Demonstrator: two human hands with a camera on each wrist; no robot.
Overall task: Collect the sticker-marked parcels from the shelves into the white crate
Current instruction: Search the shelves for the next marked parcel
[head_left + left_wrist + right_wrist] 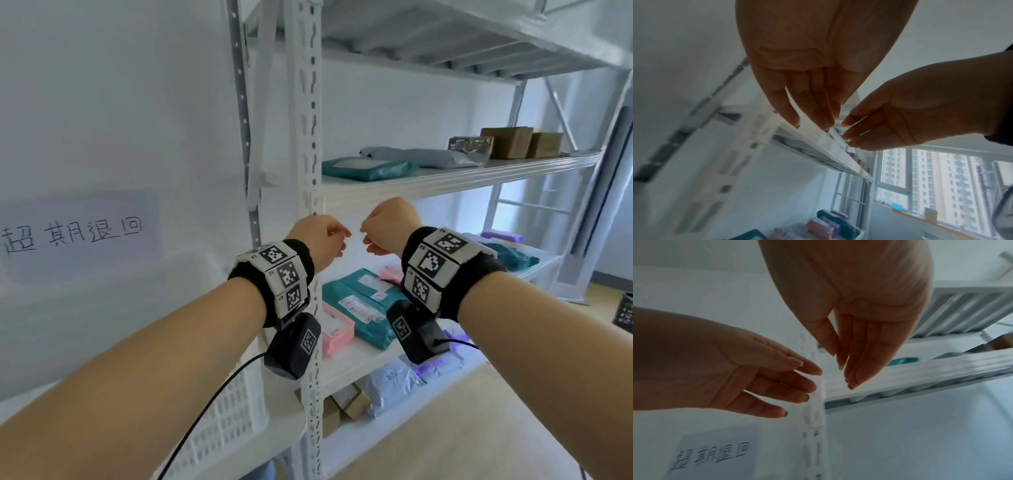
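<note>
Both my hands hover empty in front of the white shelf rack, close together and just below the front edge of the middle shelf (pixel 445 180). My left hand (pixel 323 236) hangs by the rack's corner post (pixel 310 137), fingers loose and straight (pixel 813 120). My right hand (pixel 383 228) is beside it, fingers relaxed too (pixel 844 369). A teal parcel (pixel 366 169) and a grey bag (pixel 424 157) lie on the middle shelf above the hands. Teal parcels (pixel 359 301) and a pink one (pixel 337 329) lie on the shelf below. The white crate (pixel 229 411) stands at lower left. I cannot make out sticker marks.
Brown boxes (pixel 507 141) and a silvery parcel (pixel 471 144) sit further right on the middle shelf. A grey bag (pixel 390 380) and cardboard boxes (pixel 352 401) lie on the bottom level. A handwritten paper sign (pixel 75 233) hangs on the left wall. A black basket (pixel 623 311) stands on the floor, right.
</note>
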